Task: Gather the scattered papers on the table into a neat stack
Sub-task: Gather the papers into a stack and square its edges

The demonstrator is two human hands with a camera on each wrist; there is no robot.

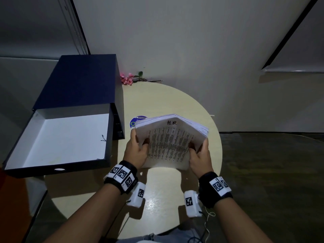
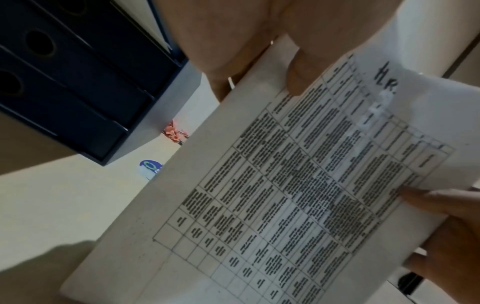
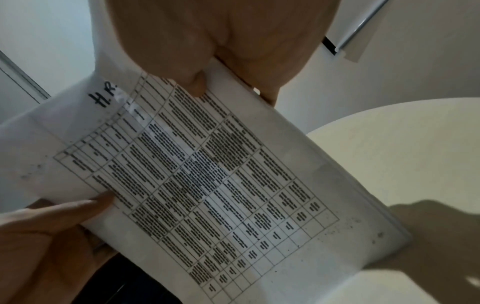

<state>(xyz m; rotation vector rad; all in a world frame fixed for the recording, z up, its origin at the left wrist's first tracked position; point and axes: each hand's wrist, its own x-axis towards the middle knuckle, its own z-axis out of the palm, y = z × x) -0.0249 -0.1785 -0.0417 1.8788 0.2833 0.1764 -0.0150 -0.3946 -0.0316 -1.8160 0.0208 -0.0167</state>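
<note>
A thick stack of white papers (image 1: 169,141) stands tilted on its lower edge on the round cream table (image 1: 161,199). Its top sheet carries a printed table and a handwritten "H.R.". My left hand (image 1: 136,149) grips the stack's left edge, thumb on the front sheet. My right hand (image 1: 199,153) grips the right edge the same way. The stack's upper part bows backwards. In the left wrist view the papers (image 2: 298,185) fill the frame under my left thumb (image 2: 296,82). In the right wrist view the papers (image 3: 207,174) sit under my right thumb (image 3: 194,84).
An open dark blue box file (image 1: 59,137) with a white inside lies at the table's left. A round blue and white sticker (image 1: 135,121) shows behind the stack. Pink flowers (image 1: 127,78) lie at the far edge. Closed blue files (image 2: 64,86) stand to the left.
</note>
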